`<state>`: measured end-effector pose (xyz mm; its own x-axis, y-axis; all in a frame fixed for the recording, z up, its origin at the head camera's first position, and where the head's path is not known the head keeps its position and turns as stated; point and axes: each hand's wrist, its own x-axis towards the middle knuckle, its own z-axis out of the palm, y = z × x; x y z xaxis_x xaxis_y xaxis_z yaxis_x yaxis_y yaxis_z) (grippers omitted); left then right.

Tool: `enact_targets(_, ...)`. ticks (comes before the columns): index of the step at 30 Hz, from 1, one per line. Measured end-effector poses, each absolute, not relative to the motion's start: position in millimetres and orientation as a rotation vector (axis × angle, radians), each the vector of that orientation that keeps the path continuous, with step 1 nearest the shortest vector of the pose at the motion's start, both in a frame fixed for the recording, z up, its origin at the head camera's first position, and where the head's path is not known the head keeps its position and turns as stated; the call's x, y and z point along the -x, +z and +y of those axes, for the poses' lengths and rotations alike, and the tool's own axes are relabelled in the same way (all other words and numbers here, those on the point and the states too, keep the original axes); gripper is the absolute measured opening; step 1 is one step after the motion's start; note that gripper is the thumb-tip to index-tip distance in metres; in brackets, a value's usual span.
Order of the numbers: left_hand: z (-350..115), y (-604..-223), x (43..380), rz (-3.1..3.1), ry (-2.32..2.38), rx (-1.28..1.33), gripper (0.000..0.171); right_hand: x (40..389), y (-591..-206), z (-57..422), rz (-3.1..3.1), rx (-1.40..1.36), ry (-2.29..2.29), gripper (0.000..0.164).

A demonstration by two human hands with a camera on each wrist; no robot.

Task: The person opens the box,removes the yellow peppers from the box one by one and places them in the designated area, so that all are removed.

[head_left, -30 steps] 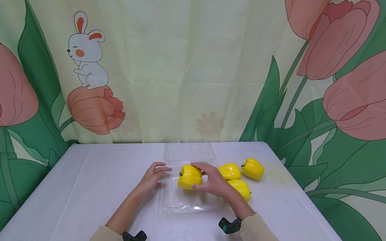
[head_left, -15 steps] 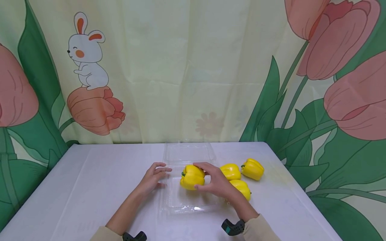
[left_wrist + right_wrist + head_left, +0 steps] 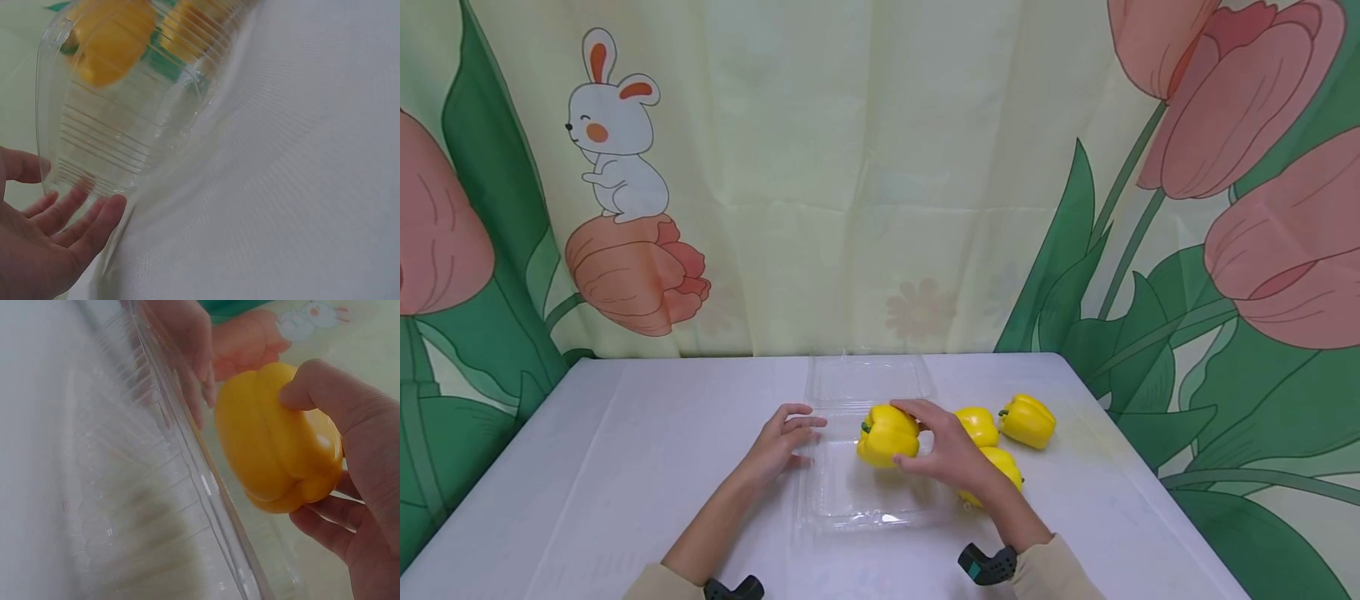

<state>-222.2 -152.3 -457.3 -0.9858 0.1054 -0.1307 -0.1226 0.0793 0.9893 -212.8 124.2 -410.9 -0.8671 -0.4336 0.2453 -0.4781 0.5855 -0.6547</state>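
Note:
A yellow bell pepper (image 3: 888,436) with a green stem is gripped between thumb and fingers of my right hand (image 3: 946,447). It hangs over the clear plastic clamshell container (image 3: 857,506), and the right wrist view shows the held pepper (image 3: 275,440) above the container's rim (image 3: 209,481). My left hand (image 3: 777,443) is at the container's left side, its fingers spread and relaxed. In the left wrist view, the fingertips of that hand (image 3: 53,244) touch the see-through wall (image 3: 100,140). The container's lid (image 3: 871,380) lies folded back behind its base.
Three more yellow peppers lie right of the container: one at the far right (image 3: 1028,421), one behind my right hand (image 3: 978,426), and one partly covered by my right forearm (image 3: 1004,465). A white cloth (image 3: 647,450) covers the table; a printed curtain (image 3: 790,183) hangs behind.
My right hand has moved a little to the right and slightly up with the pepper in its grip. The left hand and the container have stayed in place.

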Motion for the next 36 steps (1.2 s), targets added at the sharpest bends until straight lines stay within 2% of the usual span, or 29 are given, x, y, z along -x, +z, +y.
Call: enact_targets(36,-154,-456,221,2.135,2.069,-0.051,0.037,204,-405,156,-2.710,-0.661,1.158,0.069)
